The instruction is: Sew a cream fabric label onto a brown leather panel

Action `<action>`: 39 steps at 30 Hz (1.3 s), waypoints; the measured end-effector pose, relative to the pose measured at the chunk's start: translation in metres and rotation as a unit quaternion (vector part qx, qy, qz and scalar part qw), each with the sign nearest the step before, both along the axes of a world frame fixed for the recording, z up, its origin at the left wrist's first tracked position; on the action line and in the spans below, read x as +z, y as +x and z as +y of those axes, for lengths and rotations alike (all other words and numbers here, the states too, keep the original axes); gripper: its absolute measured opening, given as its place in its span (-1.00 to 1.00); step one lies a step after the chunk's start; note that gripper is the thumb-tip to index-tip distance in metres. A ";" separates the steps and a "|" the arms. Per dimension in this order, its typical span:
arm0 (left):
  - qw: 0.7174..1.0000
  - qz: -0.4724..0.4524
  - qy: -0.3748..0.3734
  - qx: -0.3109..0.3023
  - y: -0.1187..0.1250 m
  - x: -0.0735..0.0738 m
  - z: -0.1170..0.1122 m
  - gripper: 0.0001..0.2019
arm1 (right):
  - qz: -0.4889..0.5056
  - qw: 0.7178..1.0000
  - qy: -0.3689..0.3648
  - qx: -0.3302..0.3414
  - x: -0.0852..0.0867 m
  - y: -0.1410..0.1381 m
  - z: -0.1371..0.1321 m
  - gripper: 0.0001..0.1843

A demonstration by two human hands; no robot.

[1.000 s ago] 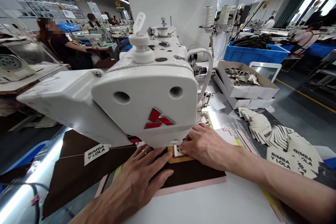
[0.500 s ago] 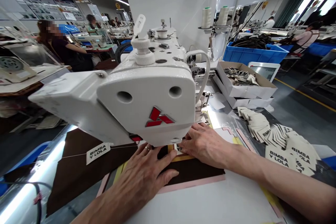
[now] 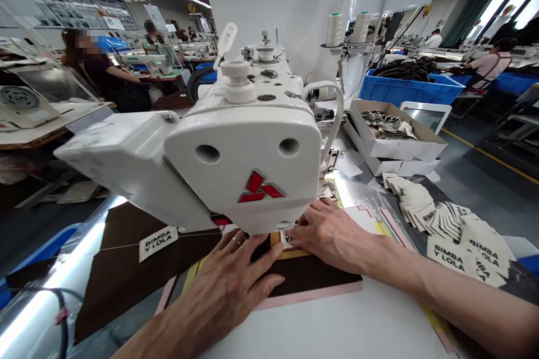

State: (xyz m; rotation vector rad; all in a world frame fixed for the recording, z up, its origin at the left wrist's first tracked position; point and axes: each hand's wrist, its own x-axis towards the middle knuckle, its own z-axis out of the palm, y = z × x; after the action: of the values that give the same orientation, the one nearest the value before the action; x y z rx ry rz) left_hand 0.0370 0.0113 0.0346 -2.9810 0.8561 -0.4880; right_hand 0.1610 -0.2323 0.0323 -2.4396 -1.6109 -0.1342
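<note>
A white Mitsubishi sewing machine head (image 3: 242,162) fills the middle of the view, its needle area hidden behind the head. My left hand (image 3: 227,283) lies flat with spread fingers on a dark brown material panel (image 3: 314,276), which has a pink edge strip (image 3: 309,297). My right hand (image 3: 332,233) rests just right of the machine's foot area, fingertips close to a small cream label (image 3: 288,240) set in a yellow-edged frame. A matching "BIMBA Y LOLA" label (image 3: 158,243) lies on brown material left of the machine, on a thread.
A pile of cream "BIMBA Y LOLA" labels (image 3: 452,233) lies to the right. Behind it stand a cardboard box of dark and white pieces (image 3: 391,129) and a blue crate (image 3: 410,90). Thread cones (image 3: 347,29) stand above. A seated co-worker (image 3: 112,78) is at the far left.
Both hands stay nearly in place on the panel, with the left fingers shifted slightly right. The whole view has drifted slightly, moving the machine rightward in the picture.
</note>
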 end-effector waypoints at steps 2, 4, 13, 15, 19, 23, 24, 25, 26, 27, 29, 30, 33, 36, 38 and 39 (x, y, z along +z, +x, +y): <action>1.000 0.005 -0.015 0.005 0.000 -0.001 0.002 -0.66 | 0.002 1.000 -0.007 0.002 0.000 0.000 0.001 -0.80; 0.999 0.003 -0.032 0.001 0.000 -0.003 0.005 -0.67 | 0.005 1.000 -0.012 0.002 0.001 0.000 0.001 -0.83; 0.995 -0.026 -0.099 -0.020 0.004 -0.010 0.016 -0.75 | 0.008 1.000 -0.015 -0.001 0.005 -0.001 0.001 -0.80; 0.994 -0.024 -0.108 -0.018 0.005 -0.011 0.015 -0.76 | 0.005 1.000 -0.014 0.000 0.005 -0.001 0.001 -0.80; 0.994 -0.022 -0.108 -0.018 0.005 -0.012 0.015 -0.78 | 0.000 1.000 -0.015 -0.001 0.006 -0.001 0.002 -0.76; 0.993 -0.019 -0.113 -0.019 0.005 -0.009 0.013 -0.78 | 0.002 1.000 -0.029 -0.008 0.007 -0.001 0.002 -0.78; 0.993 -0.019 -0.114 -0.020 0.005 -0.008 0.012 -0.78 | 0.002 0.999 -0.032 -0.009 0.007 -0.001 0.002 -0.78; 0.993 -0.020 -0.114 -0.020 0.006 -0.006 0.012 -0.78 | 0.002 0.999 -0.032 -0.009 0.007 -0.001 0.002 -0.77; 0.993 -0.021 -0.114 -0.022 0.006 -0.005 0.011 -0.77 | 0.001 0.999 -0.031 -0.008 0.007 -0.001 0.002 -0.77; 0.993 -0.021 -0.113 -0.023 0.006 -0.004 0.011 -0.77 | 0.000 1.000 -0.030 -0.007 0.007 -0.001 0.002 -0.77; 0.993 -0.021 -0.112 -0.025 0.007 -0.003 0.010 -0.76 | -0.004 1.000 -0.026 -0.005 0.007 -0.001 0.001 -0.78; 0.993 -0.020 -0.111 -0.025 0.007 -0.003 0.010 -0.76 | -0.006 1.000 -0.025 -0.005 0.007 -0.001 0.001 -0.78; 0.994 -0.023 -0.108 -0.029 0.007 -0.003 0.010 -0.76 | -0.007 1.000 -0.027 -0.006 0.009 -0.001 0.001 -0.79; 0.994 -0.027 -0.102 -0.028 0.006 -0.003 0.011 -0.76 | -0.003 1.000 -0.029 -0.006 0.009 -0.001 0.001 -0.77; 0.994 -0.027 -0.102 -0.027 0.006 -0.003 0.011 -0.76 | -0.002 1.000 -0.029 -0.007 0.009 -0.001 0.002 -0.76; 0.994 -0.028 -0.102 -0.030 0.006 -0.003 0.011 -0.76 | -0.003 1.000 -0.029 -0.008 0.009 -0.001 0.002 -0.76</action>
State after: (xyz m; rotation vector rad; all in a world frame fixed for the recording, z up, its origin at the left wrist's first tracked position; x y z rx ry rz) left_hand 0.0435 0.0228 0.0312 -3.1128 0.9476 -0.6989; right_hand 0.1603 -0.2304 0.0412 -2.4986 -1.6191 -0.0991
